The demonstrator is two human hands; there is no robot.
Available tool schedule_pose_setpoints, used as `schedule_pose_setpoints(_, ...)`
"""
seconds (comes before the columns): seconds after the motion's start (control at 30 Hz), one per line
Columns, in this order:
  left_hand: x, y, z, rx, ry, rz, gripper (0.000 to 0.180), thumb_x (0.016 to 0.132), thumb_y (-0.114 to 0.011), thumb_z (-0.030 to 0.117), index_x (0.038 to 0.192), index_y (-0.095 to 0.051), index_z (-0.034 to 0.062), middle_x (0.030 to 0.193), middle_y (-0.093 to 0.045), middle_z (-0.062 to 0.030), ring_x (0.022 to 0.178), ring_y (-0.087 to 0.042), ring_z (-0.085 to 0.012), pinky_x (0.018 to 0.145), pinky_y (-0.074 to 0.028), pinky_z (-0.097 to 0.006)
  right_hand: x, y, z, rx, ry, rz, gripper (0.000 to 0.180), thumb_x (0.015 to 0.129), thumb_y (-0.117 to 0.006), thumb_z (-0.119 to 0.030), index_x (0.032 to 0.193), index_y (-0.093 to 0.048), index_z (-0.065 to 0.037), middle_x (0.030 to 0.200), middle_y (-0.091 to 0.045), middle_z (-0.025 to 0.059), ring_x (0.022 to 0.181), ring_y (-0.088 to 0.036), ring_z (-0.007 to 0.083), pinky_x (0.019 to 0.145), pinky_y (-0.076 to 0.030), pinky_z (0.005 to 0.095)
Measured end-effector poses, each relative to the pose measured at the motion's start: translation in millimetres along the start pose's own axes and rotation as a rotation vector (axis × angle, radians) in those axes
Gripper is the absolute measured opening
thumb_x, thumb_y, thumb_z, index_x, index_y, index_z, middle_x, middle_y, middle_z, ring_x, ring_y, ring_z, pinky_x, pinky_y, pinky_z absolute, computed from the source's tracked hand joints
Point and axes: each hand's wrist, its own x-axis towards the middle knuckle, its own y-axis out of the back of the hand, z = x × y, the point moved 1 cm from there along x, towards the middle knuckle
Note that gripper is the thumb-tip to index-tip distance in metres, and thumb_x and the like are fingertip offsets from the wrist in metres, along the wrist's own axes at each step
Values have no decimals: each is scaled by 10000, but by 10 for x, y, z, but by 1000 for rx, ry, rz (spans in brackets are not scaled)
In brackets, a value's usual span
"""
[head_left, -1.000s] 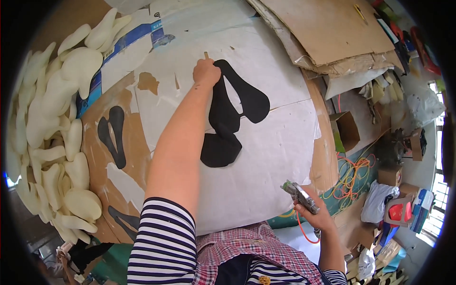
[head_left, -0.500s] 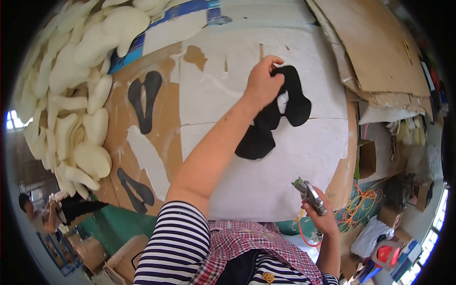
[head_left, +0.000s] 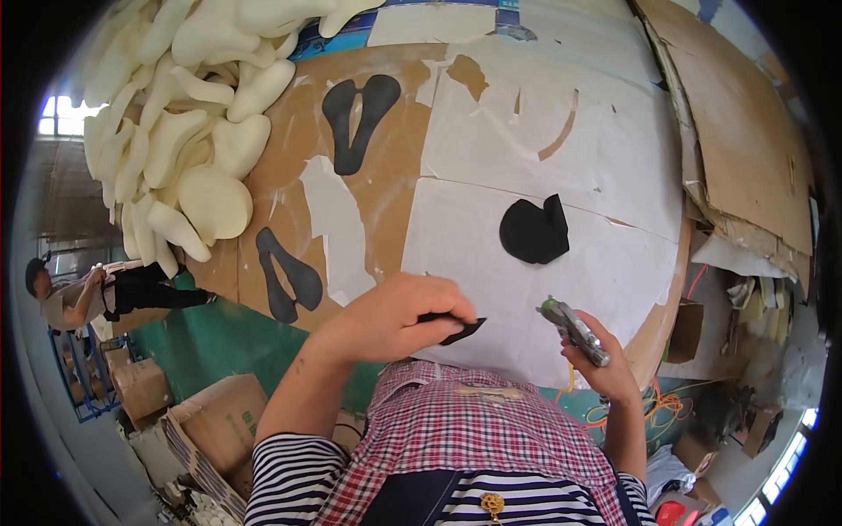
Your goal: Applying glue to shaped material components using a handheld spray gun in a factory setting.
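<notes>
The black piece (head_left: 456, 328) sits pinched in the left hand (head_left: 399, 316), low at the table (head_left: 491, 263) edge, pointing right toward the spray gun (head_left: 574, 331). The right hand (head_left: 605, 368) grips that gun, just beside it.

Probably a workshop, stacked foam shapes (head_left: 189, 131), paper-covered worktable (head_left: 561, 114), cardboard sheets (head_left: 745, 149)
</notes>
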Motion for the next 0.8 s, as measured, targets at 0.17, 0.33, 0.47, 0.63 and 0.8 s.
schedule_pose_setpoints(0.17,168,238,-677,48,85,21,156,823,-590,67,967,-622,19,847,-631,-70,780,-590,-161,710,-468,-288,13,-123,-8,-37,65,-96,460,838,-650,-37,1273,-498,-41,926,-607,65,834,-551,124,745,-461,273)
schedule_pose_setpoints(0.33,993,715,-1926,246,168,136,175,774,-569,65,930,-634,19,839,-630,-93,813,-587,-189,725,-469,-314,-4,-170,7,-17,81,-82,464,840,-644,-27,1279,-496,-40,934,-601,63,831,-551,121,747,-460,269)
schedule_pose_setpoints(0.47,1466,1200,-2455,394,181,253,186,785,-565,100,944,-644,45,885,-652,-114,846,-608,-235,739,-476,-348,-49,-123,0,-34,60,-46,487,838,-644,-10,1296,-482,-48,979,-617,65,872,-587,129,781,-481,281)
schedule_pose_setpoints(0.63,1979,1604,-2298,671,156,285,195,824,-574,107,997,-644,49,911,-666,-114,895,-626,-275,794,-473,-363,-74,-97,-44,-21,10,-2,511,832,-651,7,1307,-473,-51,1012,-634,63,914,-614,134,804,-500,291)
schedule_pose_setpoints(0.8,2003,1659,-2100,768,49,1006,272,807,-592,149,1073,-625,97,1040,-619,-184,1011,-558,-373,868,-440,-445,-181,-130,-231,30,-41,14,525,827,-641,-9,1317,-455,-49,1021,-606,93,890,-607,159,793,-487,312)
